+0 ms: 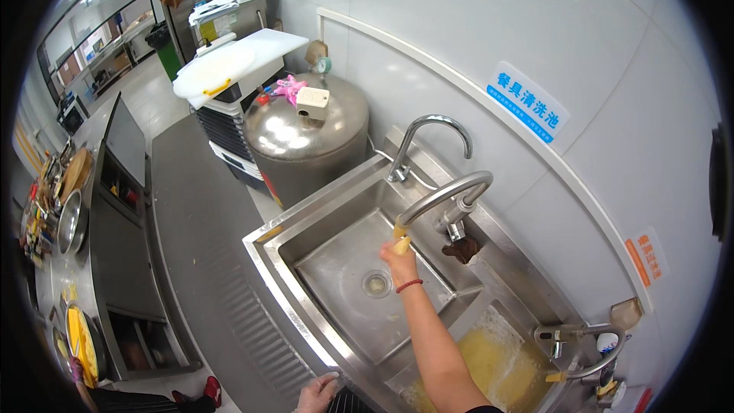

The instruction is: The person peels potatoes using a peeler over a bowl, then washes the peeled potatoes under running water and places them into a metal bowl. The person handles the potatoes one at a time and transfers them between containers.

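My right hand (399, 264), with a red bead bracelet at the wrist, reaches over the steel sink basin (338, 275). It grips a small pale yellow object (402, 245), which the fingers partly cover. Just above it is the yellowish rubber end (399, 228) of the curved faucet (447, 189). I cannot tell whether water is running. Low in the picture, my left hand (318, 393) is beside the sink's front edge, its fingers loosely bent and nothing visible in them. Below my right hand, the round drain (377, 284) shows on the basin floor.
Cloudy yellow water (493, 364) fills the neighbouring basin. A second faucet (436, 120) and a large steel tank (307, 132) stand behind. On the left, a steel counter (123, 258) holds bowls and yellow food; another person's hand (76, 368) and red shoe (212, 391) show there.
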Tool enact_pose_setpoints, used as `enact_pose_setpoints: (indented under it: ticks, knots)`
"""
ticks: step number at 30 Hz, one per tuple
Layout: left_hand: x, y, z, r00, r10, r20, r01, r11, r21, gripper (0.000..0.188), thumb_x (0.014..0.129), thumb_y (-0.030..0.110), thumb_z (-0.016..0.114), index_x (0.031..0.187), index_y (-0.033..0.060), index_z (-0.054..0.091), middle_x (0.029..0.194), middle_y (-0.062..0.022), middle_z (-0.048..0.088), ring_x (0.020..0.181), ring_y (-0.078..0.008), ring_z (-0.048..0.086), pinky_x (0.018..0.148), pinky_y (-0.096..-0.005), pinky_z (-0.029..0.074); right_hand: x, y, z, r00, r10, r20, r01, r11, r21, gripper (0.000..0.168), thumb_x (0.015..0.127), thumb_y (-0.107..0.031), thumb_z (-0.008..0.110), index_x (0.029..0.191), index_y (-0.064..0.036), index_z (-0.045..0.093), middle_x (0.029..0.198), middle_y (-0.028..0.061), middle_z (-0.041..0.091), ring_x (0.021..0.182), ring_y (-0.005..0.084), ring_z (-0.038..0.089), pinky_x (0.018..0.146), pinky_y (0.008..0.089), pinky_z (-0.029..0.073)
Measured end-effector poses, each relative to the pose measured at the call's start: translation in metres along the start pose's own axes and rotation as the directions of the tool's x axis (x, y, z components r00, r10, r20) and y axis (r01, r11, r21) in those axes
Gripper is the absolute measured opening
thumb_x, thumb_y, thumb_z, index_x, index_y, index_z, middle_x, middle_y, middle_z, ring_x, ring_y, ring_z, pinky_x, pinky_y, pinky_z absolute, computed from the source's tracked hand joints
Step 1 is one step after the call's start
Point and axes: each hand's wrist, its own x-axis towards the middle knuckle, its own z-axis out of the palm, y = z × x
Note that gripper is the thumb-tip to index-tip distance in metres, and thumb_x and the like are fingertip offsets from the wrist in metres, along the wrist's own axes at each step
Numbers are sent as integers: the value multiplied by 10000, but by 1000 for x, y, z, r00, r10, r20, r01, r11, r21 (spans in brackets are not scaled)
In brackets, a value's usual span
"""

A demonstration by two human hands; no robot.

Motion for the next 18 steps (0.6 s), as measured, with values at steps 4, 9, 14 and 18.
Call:
enact_pose_setpoints:
  ticks: [4, 9, 14, 18]
  knots:
    - [-2, 19, -4, 998, -57, -4, 57, 997, -44, 293, 907, 205, 554, 1156, 60, 604, 782, -81, 624, 630, -127, 544, 597, -284, 471, -2, -20, -22, 855, -514, -75, 351, 679, -645, 169, 740, 2, 659, 891, -37, 596, 955, 115, 592, 876, 272, 581, 768, 369, 470]
    - [-11, 13, -4, 984, -178, 17, 178, 977, -120, 292, 908, 197, 553, 1165, 64, 596, 751, -70, 603, 648, -128, 537, 596, -286, 466, -24, -91, -27, 451, -883, 130, 294, 10, -956, 161, 711, -19, 655, 855, -14, 582, 1130, 179, 537, 1058, 335, 506, 889, 404, 406]
    - [0, 20, 7, 917, 398, 20, -398, 914, 76, 264, 912, 167, 539, 1149, 73, 607, 740, -61, 588, 663, -122, 545, 606, -277, 472, -3, -48, -94, 615, -630, 475, 483, -174, -858, 113, 758, -58, 577, 869, -34, 574, 1008, 173, 598, 1009, 360, 556, 841, 428, 445]
    - [-1, 14, 6, 946, 290, 145, -310, 939, 147, 253, 911, 162, 538, 1117, 35, 613, 739, -47, 587, 670, -116, 535, 607, -269, 462, -51, -68, -73, 917, -348, 194, 285, 234, -929, 188, 804, -187, 612, 943, -62, 590, 956, 149, 607, 919, 342, 595, 782, 440, 477]
